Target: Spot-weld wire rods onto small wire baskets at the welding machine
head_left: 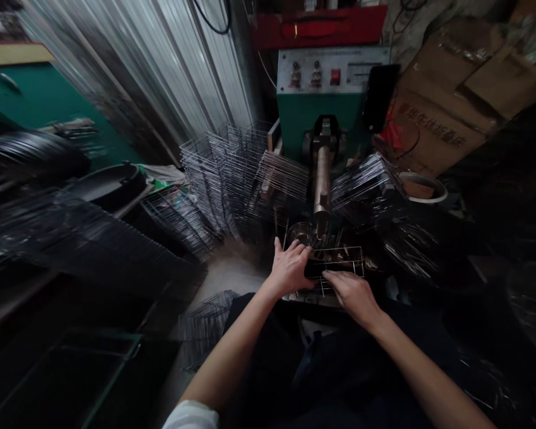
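Note:
Below the metal electrode arm [323,185] of a green machine [290,110], a thin wire frame [355,255] lies in front of me. My left hand [291,266] rests at the frame's left part, its fingers bent over the wires and its thumb pointing right. On the frame's near side, my right hand [354,293] has its fingers together, the tips touching a wire near the middle. The exact grip of both hands is hard to see in the dim light.
Stacked wire racks [223,173] stand left of the machine. More wire pieces [361,182] lie right of the arm, beside a white bucket [429,189] and cardboard boxes [451,101]. A black round pan [111,185] is at the left.

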{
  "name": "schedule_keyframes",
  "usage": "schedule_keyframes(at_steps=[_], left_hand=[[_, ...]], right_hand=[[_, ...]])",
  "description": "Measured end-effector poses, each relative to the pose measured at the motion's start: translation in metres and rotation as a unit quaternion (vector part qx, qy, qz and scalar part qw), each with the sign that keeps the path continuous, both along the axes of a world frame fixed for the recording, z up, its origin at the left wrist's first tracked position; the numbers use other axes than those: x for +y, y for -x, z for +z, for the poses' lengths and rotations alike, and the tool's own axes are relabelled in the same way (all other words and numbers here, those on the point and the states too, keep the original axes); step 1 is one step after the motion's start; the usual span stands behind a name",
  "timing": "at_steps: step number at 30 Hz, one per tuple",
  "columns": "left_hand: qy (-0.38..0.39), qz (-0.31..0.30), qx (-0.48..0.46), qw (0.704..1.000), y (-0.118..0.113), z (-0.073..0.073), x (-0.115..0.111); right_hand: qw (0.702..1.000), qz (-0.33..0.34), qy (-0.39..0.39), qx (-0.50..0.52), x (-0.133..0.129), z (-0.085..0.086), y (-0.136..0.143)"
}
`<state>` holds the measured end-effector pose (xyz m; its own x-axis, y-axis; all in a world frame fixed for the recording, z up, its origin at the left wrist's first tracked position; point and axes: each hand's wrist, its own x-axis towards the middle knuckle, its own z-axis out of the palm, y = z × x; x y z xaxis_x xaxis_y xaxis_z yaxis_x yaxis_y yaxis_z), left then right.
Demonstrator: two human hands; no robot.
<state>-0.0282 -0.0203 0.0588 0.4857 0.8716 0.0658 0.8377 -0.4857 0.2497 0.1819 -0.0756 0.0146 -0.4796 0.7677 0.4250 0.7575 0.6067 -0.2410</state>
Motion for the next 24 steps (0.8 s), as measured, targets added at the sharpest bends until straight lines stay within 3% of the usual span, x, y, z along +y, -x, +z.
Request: schedule_keyframes(at_steps=[9, 24], left_hand=[[-0.010, 0.005, 0.002, 1.000, 0.002, 0.015, 0.012], [-0.007, 0.010, -0.006, 1.000, 0.004, 0.016, 0.030]], right_hand=[[1.000, 0.008, 0.023, 0.017, 0.020, 0.012, -0.001], [0.999, -0.008, 0.032, 0.011, 0.036, 0.017, 0.003]])
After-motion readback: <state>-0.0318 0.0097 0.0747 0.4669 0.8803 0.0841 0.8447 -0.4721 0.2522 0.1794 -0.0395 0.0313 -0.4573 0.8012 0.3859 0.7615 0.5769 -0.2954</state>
